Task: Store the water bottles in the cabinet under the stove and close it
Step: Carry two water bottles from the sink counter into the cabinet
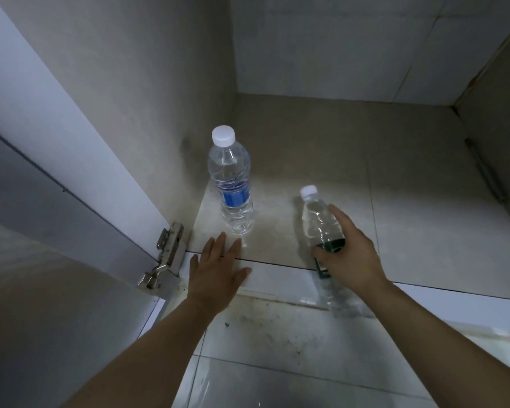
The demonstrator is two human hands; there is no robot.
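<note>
A clear water bottle with a blue label and white cap (232, 184) stands upright on the cabinet floor (365, 178), close to the left wall. My left hand (218, 272) hovers just in front of it, fingers spread, holding nothing. My right hand (346, 254) grips a second clear bottle with a dark green label (317, 216) around its middle. This bottle is tilted, its white cap pointing into the cabinet and its base out over the front edge.
The cabinet door (42, 201) stands open at the left, hung on a metal hinge (165, 254). Tiled walls close the cabinet at the back and right. A stained, wet-looking tiled floor (277, 348) lies in front of the cabinet.
</note>
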